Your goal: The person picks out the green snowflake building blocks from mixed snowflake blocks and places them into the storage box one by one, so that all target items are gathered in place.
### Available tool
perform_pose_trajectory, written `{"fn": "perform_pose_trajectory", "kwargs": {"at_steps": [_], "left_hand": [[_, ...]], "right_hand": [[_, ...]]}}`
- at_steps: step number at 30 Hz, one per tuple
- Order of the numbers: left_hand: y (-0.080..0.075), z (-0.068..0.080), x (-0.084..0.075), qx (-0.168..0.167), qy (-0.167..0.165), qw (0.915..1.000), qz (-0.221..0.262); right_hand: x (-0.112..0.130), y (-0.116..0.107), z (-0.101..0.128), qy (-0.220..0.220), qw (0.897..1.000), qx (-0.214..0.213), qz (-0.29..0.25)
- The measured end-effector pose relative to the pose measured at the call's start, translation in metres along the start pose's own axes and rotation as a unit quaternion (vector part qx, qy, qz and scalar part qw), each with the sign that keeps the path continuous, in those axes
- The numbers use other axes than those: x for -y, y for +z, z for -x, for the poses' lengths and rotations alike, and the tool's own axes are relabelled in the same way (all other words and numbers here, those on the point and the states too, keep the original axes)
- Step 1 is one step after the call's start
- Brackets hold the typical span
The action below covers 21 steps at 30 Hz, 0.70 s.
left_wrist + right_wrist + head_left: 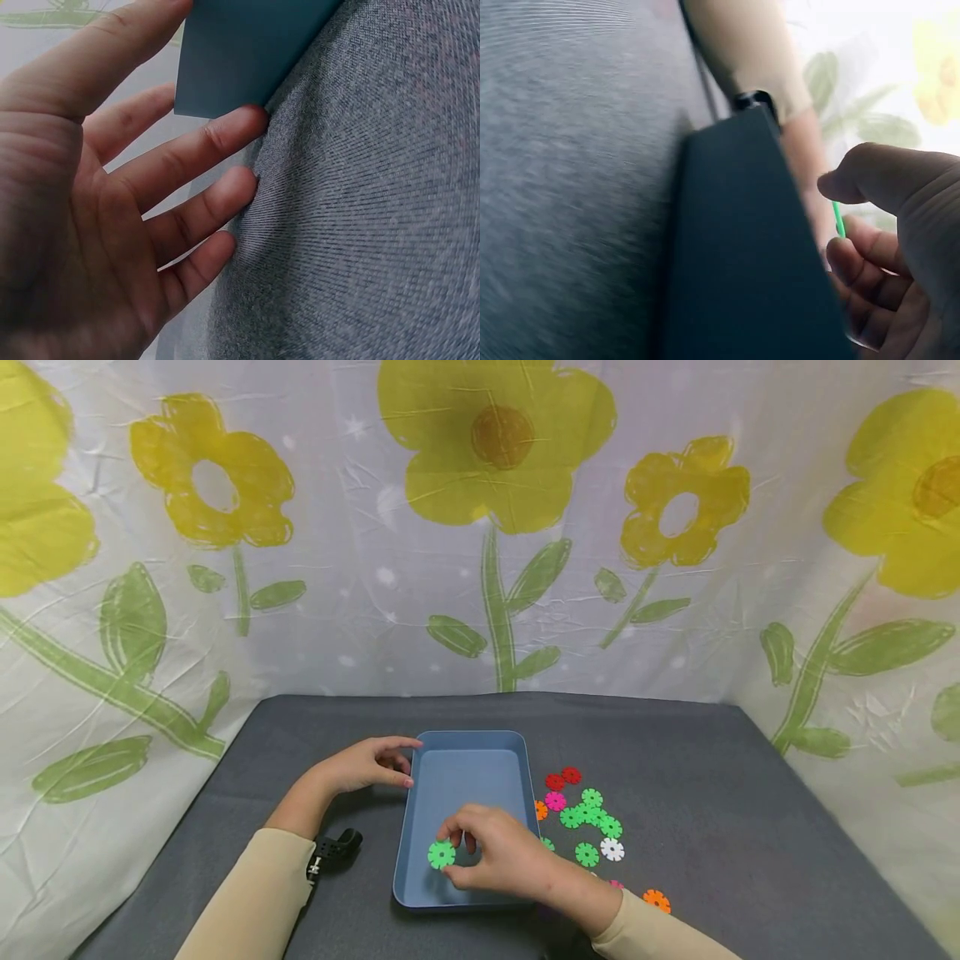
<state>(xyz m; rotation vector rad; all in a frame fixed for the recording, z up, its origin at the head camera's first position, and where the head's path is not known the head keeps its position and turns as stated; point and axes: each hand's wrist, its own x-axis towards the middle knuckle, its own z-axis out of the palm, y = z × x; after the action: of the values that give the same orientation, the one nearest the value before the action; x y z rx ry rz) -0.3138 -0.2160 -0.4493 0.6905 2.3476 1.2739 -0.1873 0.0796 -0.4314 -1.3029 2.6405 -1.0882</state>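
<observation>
Your right hand [498, 856] is reaching into the blue tray [465, 760] in the lower middle of the head view, and its thumb and fingers are pinching a green snowflake disc [441, 854] at the disc's right edge. The disc is sitting low over the tray's floor, near the tray's lower left corner; whether it is touching the floor cannot be told. In the right wrist view you are seeing the same disc edge-on as a thin green sliver [838, 219] between your thumb and curled fingers, at the right of the frame, above the tray's dark wall [742, 247].

Your left hand [367, 764] is lying at the tray's upper left corner, fingers relaxed and fairly straight, holding nothing. In the left wrist view its fingertips [240, 120] are resting on the grey cloth [375, 225] right at the tray's corner [240, 52], in the upper middle of that frame.

To the right of the tray, loose discs [588, 814] in red, pink, green, white and orange are lying scattered on the grey table [712, 793]. A small black clip [335, 847] is sitting beside your left sleeve [255, 893], lower left of the tray.
</observation>
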Motion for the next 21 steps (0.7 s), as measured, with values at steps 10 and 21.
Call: {"fn": "perform_pose_trajectory", "kwargs": {"at_steps": [10,21], "left_hand": [[0.000,-0.002,0.004,-0.001,0.009,0.9999,-0.012],[0.001,-0.003,0.003,-0.006,0.002,1.0000,-0.007]], "right_hand": [[-0.006,0.021,-0.001,0.007,0.996,0.073,0.050],[-0.012,0.021,-0.003,0.016,0.993,0.116,0.016]]}}
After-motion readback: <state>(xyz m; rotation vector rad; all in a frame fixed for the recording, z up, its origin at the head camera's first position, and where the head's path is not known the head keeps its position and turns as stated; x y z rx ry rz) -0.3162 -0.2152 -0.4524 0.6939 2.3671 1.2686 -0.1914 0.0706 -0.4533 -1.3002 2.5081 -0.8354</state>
